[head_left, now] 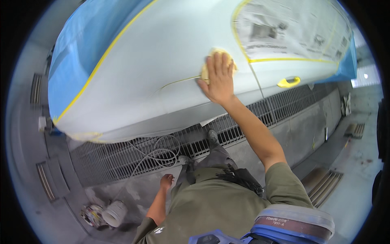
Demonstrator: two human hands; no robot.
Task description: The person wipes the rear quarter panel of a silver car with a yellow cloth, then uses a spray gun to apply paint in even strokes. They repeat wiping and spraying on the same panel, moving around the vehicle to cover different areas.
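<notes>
Yellow cloth (204, 71) pressed beneath the right hand (220, 83) on the pale car panel (178, 53).
Near left, the left hand (166, 180) hangs half-curled, contents unclear, by the floor grating (101, 160). Farther, 4 straight right fingers cover the cloth, probably light and soft, best held flat under the palm; the panel looks smooth, perhaps slippery. Far right, paper covers the window (292, 32).

pale lettering on the respirator filter (290, 227); blurred, seemingly unreadable print on the masking paper (284, 34)
</notes>
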